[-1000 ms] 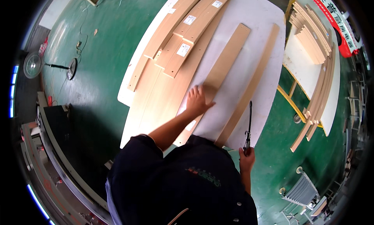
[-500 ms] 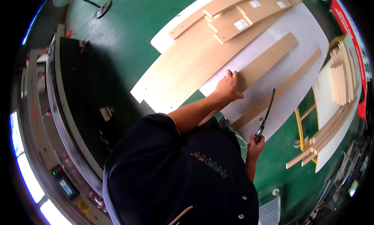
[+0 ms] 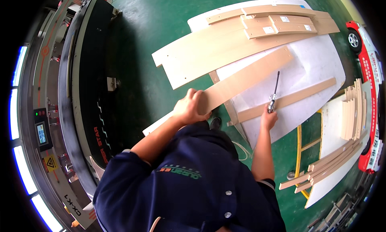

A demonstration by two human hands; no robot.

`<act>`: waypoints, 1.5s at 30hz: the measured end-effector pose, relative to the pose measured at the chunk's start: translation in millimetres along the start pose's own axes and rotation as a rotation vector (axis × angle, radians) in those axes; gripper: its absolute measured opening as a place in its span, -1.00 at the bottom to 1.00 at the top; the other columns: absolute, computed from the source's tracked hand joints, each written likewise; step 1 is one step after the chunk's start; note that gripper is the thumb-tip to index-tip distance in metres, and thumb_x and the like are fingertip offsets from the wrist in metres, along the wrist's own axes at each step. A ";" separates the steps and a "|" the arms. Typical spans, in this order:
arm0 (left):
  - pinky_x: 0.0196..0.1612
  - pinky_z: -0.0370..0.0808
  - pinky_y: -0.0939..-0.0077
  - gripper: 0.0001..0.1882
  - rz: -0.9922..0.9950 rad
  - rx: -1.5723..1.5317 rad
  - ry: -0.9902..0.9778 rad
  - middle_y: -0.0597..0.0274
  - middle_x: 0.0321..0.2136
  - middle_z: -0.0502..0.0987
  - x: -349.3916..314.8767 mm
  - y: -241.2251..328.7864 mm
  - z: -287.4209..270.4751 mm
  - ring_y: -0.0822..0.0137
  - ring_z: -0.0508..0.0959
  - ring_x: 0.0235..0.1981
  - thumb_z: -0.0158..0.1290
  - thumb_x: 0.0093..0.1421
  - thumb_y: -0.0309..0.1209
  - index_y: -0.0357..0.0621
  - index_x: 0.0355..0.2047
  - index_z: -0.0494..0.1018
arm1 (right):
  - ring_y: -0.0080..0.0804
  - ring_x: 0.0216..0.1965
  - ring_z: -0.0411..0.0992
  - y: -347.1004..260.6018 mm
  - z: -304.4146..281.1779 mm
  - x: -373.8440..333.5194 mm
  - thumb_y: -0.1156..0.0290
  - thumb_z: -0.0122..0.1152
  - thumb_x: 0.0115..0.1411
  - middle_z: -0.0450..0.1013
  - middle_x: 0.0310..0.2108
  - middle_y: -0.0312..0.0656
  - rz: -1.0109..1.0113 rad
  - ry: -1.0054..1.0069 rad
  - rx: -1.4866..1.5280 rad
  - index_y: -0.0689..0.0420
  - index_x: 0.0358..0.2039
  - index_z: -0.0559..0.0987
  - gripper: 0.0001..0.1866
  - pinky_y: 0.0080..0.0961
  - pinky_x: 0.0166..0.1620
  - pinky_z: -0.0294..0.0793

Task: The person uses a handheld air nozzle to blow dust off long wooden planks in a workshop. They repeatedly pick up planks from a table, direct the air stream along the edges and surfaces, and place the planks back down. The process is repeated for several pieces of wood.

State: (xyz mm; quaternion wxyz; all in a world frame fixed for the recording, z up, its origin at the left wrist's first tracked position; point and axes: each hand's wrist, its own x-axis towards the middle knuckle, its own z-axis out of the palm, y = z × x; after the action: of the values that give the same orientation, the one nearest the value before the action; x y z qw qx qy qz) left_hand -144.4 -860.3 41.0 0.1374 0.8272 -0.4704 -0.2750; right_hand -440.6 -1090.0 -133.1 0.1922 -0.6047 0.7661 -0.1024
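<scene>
The left hand (image 3: 189,108) was clenched over the near end of a long pale wooden plank (image 3: 245,80), fingers wrapped over its edge. The plank ran diagonally across the white bench (image 3: 317,63), its far end reaching toward the bench's middle. The right hand (image 3: 268,119) was closed around the handle of a slim dark-shafted tool (image 3: 274,92), apparently a screwdriver, whose shaft pointed away from the person over the white bench. The tool's handle sat right at a narrower wooden slat (image 3: 287,100), which lay on the bench beside the held plank, nearer the person's right. On the far side of the plank, a stack of wide pale boards (image 3: 225,47) lay on the bench, with shorter labelled pieces (image 3: 281,25) piled on top. Off the bench's right edge, a bundle of curved wooden strips (image 3: 352,115) rested on a second white panel above the green floor (image 3: 152,39).
</scene>
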 end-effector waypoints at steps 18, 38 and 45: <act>-0.04 0.57 0.06 0.02 -0.382 -0.120 0.386 -0.06 0.08 0.30 -195.7 -75.2 19.7 -0.15 0.56 -0.07 0.40 -0.27 -0.20 -0.18 0.23 0.22 | -0.04 0.06 0.48 -26.6 5.9 61.4 -0.07 0.53 -0.24 0.45 0.07 0.10 0.398 -0.030 0.254 0.39 0.16 0.35 0.06 -0.17 0.14 0.51; -0.10 0.56 0.10 -0.05 -0.647 -0.477 0.794 -0.09 0.00 0.31 -322.7 -216.2 -17.1 -0.15 0.55 -0.14 0.32 -0.23 -0.20 -0.30 0.19 0.23 | -0.38 -0.22 0.38 -155.3 -123.9 -205.3 0.18 0.33 0.17 0.34 -0.22 -0.19 -0.604 -0.484 0.700 0.21 0.01 0.37 -0.47 -0.40 -0.19 0.43; -0.09 0.58 0.10 -0.05 -0.906 -0.594 1.058 -0.08 -0.01 0.32 -402.1 -247.9 -20.9 -0.15 0.55 -0.11 0.36 -0.25 -0.23 -0.30 0.17 0.24 | -0.45 -0.24 0.32 -297.5 -97.1 -303.8 0.32 0.36 0.11 0.31 -0.23 -0.25 -1.031 -1.148 0.530 0.21 0.04 0.38 -0.47 -0.53 -0.18 0.36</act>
State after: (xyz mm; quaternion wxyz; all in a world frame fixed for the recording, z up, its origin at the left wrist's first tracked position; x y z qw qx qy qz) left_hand -121.4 -388.8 68.3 0.4355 0.8894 0.1380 0.0141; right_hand -158.2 -877.6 122.5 0.6203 -0.7739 0.1242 -0.0302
